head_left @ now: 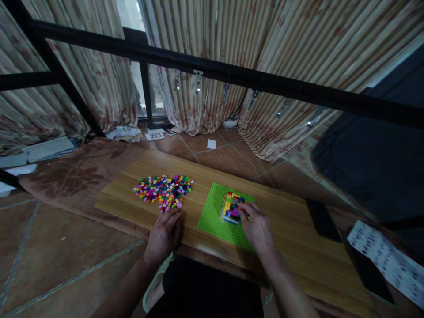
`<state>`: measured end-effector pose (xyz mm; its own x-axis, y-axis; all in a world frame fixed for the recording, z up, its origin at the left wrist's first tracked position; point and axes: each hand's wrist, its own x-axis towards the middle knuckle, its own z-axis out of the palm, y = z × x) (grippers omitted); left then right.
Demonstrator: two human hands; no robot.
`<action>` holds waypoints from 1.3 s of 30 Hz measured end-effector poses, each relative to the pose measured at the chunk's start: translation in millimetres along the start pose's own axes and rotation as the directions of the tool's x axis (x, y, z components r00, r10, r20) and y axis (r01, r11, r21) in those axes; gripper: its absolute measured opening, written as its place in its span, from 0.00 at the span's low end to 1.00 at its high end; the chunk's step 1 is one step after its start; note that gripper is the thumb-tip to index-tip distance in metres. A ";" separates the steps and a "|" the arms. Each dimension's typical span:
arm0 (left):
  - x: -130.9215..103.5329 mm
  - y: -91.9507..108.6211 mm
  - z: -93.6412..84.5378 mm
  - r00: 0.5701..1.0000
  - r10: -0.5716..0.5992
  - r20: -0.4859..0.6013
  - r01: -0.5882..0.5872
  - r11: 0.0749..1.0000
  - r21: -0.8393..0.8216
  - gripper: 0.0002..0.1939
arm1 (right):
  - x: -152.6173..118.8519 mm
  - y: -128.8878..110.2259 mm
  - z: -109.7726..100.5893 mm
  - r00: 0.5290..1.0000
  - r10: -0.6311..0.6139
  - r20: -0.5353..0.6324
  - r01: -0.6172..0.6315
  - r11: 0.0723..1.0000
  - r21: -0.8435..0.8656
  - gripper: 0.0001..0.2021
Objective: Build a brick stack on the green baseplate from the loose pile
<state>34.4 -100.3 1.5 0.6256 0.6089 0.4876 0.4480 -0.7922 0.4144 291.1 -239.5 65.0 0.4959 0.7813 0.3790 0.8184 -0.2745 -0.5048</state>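
My right hand (257, 226) reaches over a small block of multicoloured building bricks (230, 206), thumb and forefinger pinched at its right side. A small reddish brick (239, 208) shows at those fingertips. The brick block stands on a bright green studded baseplate (208, 212). My left hand (164, 232) rests at the near table edge, its fingers curled and close together by the near end of a pile of loose coloured bricks (162, 189). Whatever lies under the left fingertips is hidden.
The wooden table (281, 247) carries a black phone-like slab (323, 220) to the right. Beyond it lie a printed sheet (389, 260) and another dark flat object (372, 274). A black metal rail (232, 73) crosses in front of striped curtains (212, 35).
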 end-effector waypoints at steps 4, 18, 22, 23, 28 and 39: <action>0.3 0.8 0.1 1.000 -0.006 -0.002 0.006 1.000 0.003 0.14 | 2.9 0.6 1.0 1.000 -0.008 0.001 0.009 0.999 -0.043 0.12; -0.8 3.1 -1.3 0.999 -0.024 0.028 0.024 1.000 -0.002 0.14 | -2.9 5.1 4.6 0.989 -0.117 -0.087 0.110 0.990 -0.083 0.11; -0.1 4.3 -1.9 0.999 -0.026 0.020 0.026 1.000 -0.009 0.15 | -3.4 3.6 5.0 0.981 -0.167 -0.099 0.155 0.980 -0.123 0.12; 0.3 4.7 -2.3 1.000 -0.026 0.017 0.026 1.000 -0.011 0.15 | -3.7 3.2 5.1 0.979 -0.177 -0.099 0.164 0.978 -0.126 0.12; 1.9 7.2 -4.7 1.000 -0.028 0.010 0.028 0.999 -0.017 0.14 | -4.1 2.1 5.9 0.980 -0.171 -0.105 0.158 0.980 -0.123 0.12; 0.7 5.0 -2.1 1.000 -0.025 -0.005 0.025 0.999 -0.042 0.14 | 4.1 1.3 3.1 0.993 -0.112 -0.036 0.107 0.987 -0.119 0.14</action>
<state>35.6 -103.8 5.5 0.6111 0.6291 0.4804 0.4362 -0.7741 0.4588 293.3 -234.9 63.5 0.4116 0.7864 0.4606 0.8953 -0.2546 -0.3655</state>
